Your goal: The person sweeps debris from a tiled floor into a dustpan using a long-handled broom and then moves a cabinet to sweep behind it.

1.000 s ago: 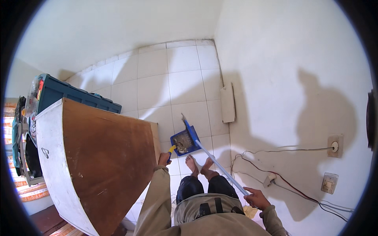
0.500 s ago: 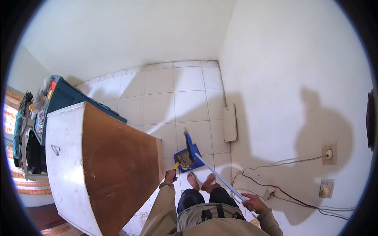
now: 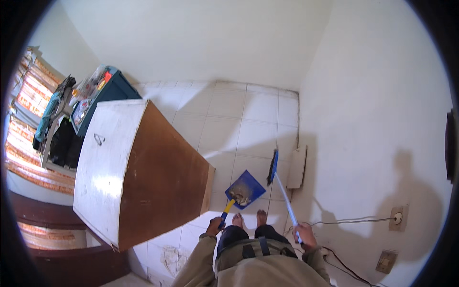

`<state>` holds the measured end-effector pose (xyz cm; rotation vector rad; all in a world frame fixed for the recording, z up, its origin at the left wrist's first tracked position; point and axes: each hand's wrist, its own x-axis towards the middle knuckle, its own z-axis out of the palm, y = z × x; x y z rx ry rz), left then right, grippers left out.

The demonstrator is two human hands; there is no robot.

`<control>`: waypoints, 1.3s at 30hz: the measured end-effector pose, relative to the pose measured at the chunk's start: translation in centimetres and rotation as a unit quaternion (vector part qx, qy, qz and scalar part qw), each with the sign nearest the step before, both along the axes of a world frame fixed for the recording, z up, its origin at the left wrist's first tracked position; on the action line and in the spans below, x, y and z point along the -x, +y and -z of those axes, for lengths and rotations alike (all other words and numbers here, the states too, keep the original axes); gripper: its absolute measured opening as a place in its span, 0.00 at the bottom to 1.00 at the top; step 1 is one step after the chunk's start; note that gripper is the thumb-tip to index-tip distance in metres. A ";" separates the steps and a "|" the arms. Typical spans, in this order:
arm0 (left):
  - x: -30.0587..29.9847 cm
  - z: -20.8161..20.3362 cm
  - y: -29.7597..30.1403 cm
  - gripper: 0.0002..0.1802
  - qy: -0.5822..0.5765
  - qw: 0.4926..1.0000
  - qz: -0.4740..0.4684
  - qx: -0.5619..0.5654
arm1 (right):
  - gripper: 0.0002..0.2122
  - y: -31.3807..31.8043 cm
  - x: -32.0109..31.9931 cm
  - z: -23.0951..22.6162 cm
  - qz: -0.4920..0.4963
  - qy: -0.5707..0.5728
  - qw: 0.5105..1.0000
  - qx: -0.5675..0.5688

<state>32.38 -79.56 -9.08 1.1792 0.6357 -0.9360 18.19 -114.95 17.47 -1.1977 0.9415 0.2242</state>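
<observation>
My left hand (image 3: 215,226) grips the yellow and dark blue handle of a blue dustpan (image 3: 252,188). Grey-brown dirt and scraps (image 3: 239,194) lie in the pan, mostly near its handle end. In my right hand (image 3: 305,236) is the pale pole of a broom (image 3: 285,193). The broom's blue head with dark bristles (image 3: 273,167) is to the right of the dustpan and apart from it, near the right wall. My bare feet stand on the tiles just below the pan.
A brown-sided cabinet with a white top (image 3: 165,174) stands close on the left. Behind it are a teal storage unit (image 3: 112,95) and a cluttered rack. A pale box (image 3: 297,167) leans by the right wall. Cables (image 3: 349,221) run from a wall socket down near my right side.
The broom head has left the dustpan and moved right, toward the wall. The dustpan has turned, showing more of the dirt in it. My view has shifted left.
</observation>
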 end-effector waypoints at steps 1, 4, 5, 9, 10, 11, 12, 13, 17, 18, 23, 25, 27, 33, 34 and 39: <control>0.5 -0.8 -0.7 0.07 -0.005 1.000 0.015 -0.004 | 0.03 -0.4 -0.9 -0.4 0.013 -0.003 1.000 -0.012; 1.8 0.9 -2.2 0.10 0.043 0.996 -0.081 -0.006 | 0.03 -2.7 -2.7 -0.4 0.021 0.019 0.996 -0.085; 2.3 0.0 -3.1 0.10 0.043 0.994 -0.103 0.004 | 0.04 -3.2 -3.2 0.2 0.057 0.012 0.991 -0.124; 4.6 -2.2 -3.5 0.09 0.070 0.987 -0.143 0.022 | 0.05 -4.4 -5.1 4.2 0.102 -0.012 0.971 -0.215; 5.2 -3.1 -3.6 0.09 0.063 0.989 -0.133 -0.020 | 0.05 -4.5 -5.9 4.7 0.078 0.002 0.973 -0.219; 6.4 -3.8 -3.9 0.09 0.062 0.989 -0.123 -0.061 | 0.05 -4.6 -6.4 5.2 0.069 -0.001 0.974 -0.215; 7.6 -4.2 -4.2 0.09 0.076 0.984 -0.147 -0.065 | 0.05 -4.7 -6.4 5.6 0.063 -0.004 0.975 -0.211; 8.1 -4.8 -4.4 0.09 0.058 0.984 -0.155 -0.061 | 0.05 -4.7 -6.7 6.0 0.036 -0.008 0.977 -0.209; 12.0 -5.1 -3.6 0.09 0.040 0.975 -0.206 -0.070 | 0.05 -3.6 -7.1 5.2 -0.064 0.059 0.992 -0.092; 13.1 -4.8 -3.5 0.09 0.045 0.972 -0.221 -0.070 | 0.05 -3.6 -6.7 5.6 -0.079 0.064 0.991 -0.090; 18.0 -3.8 -0.6 0.13 0.045 0.959 -0.258 -0.111 | 0.04 -3.1 -6.5 5.5 -0.204 0.075 0.976 0.008; 19.9 -3.6 0.8 0.13 0.059 0.950 -0.280 -0.124 | 0.03 -2.5 -7.1 5.0 -0.242 0.069 0.968 0.014; 21.4 -4.5 2.0 0.14 0.068 0.939 -0.308 -0.137 | 0.04 -1.6 -7.5 4.2 -0.221 0.086 0.972 0.008; 30.6 -4.8 8.8 0.17 0.098 0.923 -0.357 -0.104 | 0.05 4.9 -4.2 2.3 -0.225 0.090 0.968 -0.066; 31.9 -5.2 9.7 0.16 0.105 0.920 -0.364 -0.105 | 0.05 6.1 -3.6 1.9 -0.234 0.091 0.965 -0.078; 37.0 -5.2 13.7 0.10 0.119 0.892 -0.426 -0.091 | 0.04 10.4 -1.1 2.8 -0.234 0.116 0.955 -0.144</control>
